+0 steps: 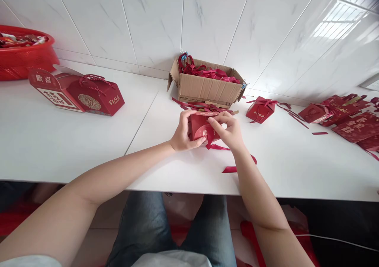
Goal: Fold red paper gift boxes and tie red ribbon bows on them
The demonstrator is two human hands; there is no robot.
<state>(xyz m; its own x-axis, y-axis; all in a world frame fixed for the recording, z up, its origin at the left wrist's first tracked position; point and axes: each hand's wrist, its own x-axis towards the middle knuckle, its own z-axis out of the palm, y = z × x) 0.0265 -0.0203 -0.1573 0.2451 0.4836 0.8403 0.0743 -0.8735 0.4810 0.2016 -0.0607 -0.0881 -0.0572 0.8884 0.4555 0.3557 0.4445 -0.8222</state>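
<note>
A small red gift box [199,126] with pale printing rests on the white table between my hands. My left hand [185,135] is wrapped round its left side, thumb along the front edge. On the right side of the box, my right hand [229,131] has its thumb and fingers bent together over the top flap, where a red ribbon [210,137] lies. Whether those fingers pinch the ribbon or the flap I cannot tell. The ribbon's loose end [229,169] trails across the table under my right wrist.
Behind the box stands a cardboard carton [207,86] full of red ribbons. At left are larger red gift boxes [100,97] and a red basket [26,58] of wrapped items. To the right sit a bow-tied box [259,111] and several more red boxes [358,127]. The table's front edge [183,192] is near.
</note>
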